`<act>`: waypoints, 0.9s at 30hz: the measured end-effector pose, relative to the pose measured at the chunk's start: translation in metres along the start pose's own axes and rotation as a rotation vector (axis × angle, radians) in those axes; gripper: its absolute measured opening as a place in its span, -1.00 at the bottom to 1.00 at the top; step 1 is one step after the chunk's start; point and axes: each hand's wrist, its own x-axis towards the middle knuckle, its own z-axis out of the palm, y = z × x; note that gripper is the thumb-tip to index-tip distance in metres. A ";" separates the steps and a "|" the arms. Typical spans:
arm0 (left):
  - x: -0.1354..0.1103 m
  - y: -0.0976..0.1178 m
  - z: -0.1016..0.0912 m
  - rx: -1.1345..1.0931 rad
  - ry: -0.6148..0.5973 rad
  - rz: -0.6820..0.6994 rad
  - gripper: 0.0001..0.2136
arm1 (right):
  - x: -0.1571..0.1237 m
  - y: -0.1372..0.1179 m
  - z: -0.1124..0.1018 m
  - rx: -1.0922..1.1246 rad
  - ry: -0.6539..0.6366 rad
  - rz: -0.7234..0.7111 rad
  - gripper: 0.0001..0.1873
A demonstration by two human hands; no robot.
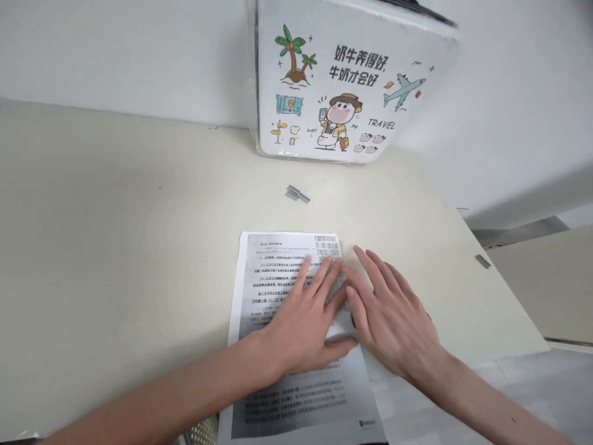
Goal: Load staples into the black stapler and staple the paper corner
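Note:
A sheet of printed paper (296,395) with dense black text lies on the table near its front edge. Fingers stretched and spread, my left hand (303,321) rests flat on the middle of the page. My right hand (393,309) is at the sheet's right edge, close against the left hand, with its fingers extended. A small dark thing (353,321) shows under the right hand's thumb side, mostly hidden, so its kind cannot be told. Beyond the sheet, several grey strips of staples (297,194) lie together on the tabletop.
A white case (324,80) with cow, palm tree and plane drawings stands in clear wrap at the table's back, by the wall. Another short grey strip (482,261) lies near the right edge of the pale table (115,247). Tiled floor shows at lower right.

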 end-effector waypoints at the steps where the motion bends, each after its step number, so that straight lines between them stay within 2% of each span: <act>1: 0.000 0.000 0.000 0.001 -0.001 -0.001 -0.22 | 0.000 -0.001 0.001 -0.006 0.011 0.001 -0.50; 9: 0.000 -0.003 0.001 -0.008 0.000 0.005 -0.19 | 0.004 -0.006 0.009 -0.035 0.024 -0.028 -0.48; 14: 0.001 -0.002 0.001 -0.019 0.000 0.009 -0.19 | 0.003 0.000 -0.002 0.095 0.050 0.026 -0.55; 17: 0.001 -0.004 -0.001 -0.014 -0.019 0.010 -0.19 | -0.008 0.013 -0.010 0.284 0.150 0.021 -0.59; 19: 0.001 -0.007 -0.002 -0.007 -0.046 0.014 -0.18 | -0.020 0.024 -0.011 0.351 0.193 -0.062 -0.63; 23: -0.001 -0.012 -0.007 0.007 -0.074 0.017 -0.20 | -0.046 0.047 -0.004 0.313 0.107 -0.240 -0.73; 27: -0.002 -0.013 -0.012 0.000 -0.086 -0.001 -0.21 | -0.067 0.072 0.007 0.287 0.139 -0.188 -0.75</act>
